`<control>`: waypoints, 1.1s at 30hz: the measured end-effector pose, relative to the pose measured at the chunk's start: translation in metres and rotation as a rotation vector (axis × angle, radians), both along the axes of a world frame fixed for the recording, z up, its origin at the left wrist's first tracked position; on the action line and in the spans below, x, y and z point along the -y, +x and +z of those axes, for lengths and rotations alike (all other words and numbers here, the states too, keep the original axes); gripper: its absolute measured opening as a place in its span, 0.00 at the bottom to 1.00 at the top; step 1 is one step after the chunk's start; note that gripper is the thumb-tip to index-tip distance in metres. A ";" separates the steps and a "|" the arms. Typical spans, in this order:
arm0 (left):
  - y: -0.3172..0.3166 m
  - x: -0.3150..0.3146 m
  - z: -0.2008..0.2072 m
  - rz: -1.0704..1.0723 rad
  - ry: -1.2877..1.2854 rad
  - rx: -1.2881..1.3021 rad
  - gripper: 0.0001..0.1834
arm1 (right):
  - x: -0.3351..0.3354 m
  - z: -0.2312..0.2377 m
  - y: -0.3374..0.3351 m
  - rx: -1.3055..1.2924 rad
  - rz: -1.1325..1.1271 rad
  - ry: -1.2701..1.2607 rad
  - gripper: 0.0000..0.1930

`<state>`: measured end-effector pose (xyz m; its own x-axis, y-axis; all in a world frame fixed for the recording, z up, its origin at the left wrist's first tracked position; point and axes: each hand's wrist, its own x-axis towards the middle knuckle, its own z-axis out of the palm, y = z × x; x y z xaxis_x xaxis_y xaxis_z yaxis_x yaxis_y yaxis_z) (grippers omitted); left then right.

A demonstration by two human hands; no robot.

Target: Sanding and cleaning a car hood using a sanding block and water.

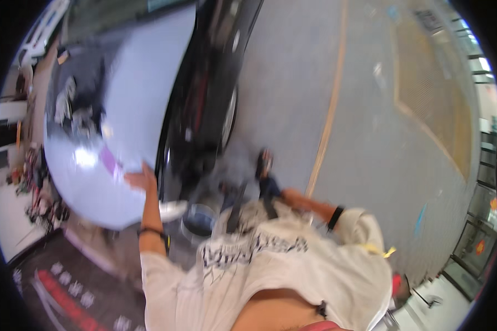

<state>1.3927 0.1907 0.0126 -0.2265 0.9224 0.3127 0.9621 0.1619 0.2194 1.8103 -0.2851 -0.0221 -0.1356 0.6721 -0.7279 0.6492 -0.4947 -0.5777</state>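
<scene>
My left hand reaches over the pale, glossy car bonnet, thumb and fingers apart. Its fingertips come close to the end of a purple strip on the panel; contact is hard to judge. My right forearm crosses in front of my body, and my right hand is blurred beside dark trousers. Its fingers cannot be made out, nor whether they hold anything. Beyond it shows a dark shoe. A bucket stands on the floor between my body and the car.
A black car side with a wheel runs beyond the bonnet. A dark banner with a red stripe lies lower left. Assorted items crowd the far left. A yellow line crosses the grey floor, with a tan marked area further right.
</scene>
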 end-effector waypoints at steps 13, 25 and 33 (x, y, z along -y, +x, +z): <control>0.028 0.043 0.011 -0.320 -0.171 -0.163 0.48 | -0.018 -0.002 0.059 -0.415 -0.417 -0.442 0.14; 0.130 0.149 0.031 -0.507 -0.738 0.284 0.43 | -0.018 -0.062 0.042 -0.865 -1.672 -0.676 0.19; -0.010 0.260 0.034 -0.077 -1.031 0.441 0.38 | -0.129 0.025 0.300 -0.748 -1.576 0.450 0.15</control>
